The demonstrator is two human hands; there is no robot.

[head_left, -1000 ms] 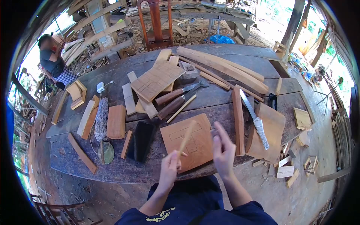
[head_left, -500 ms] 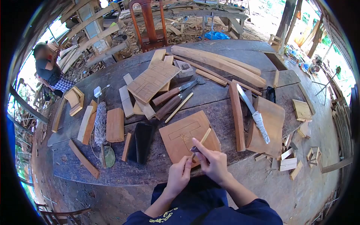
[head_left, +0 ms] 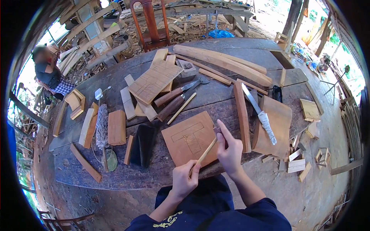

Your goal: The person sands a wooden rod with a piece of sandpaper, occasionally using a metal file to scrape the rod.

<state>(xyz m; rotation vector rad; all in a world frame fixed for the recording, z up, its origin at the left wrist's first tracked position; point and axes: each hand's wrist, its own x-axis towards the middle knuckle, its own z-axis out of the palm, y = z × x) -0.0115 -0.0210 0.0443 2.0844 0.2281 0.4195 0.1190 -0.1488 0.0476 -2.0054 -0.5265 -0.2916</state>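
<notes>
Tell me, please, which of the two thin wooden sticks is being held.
The stick in the left hand; the other stick lies on the table beside the brown-handled tools.

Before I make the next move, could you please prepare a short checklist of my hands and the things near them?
1. Left hand grips the thin stick: ok.
2. Right hand holds the small dark piece: ok.
3. Stick's upper end is sharp: cannot tell, too small.
4. T-shaped outline on the board is visible: ok.
5. Knife lies apart from both hands: ok.
6. Its blade is covered: not ok, bare.
</notes>
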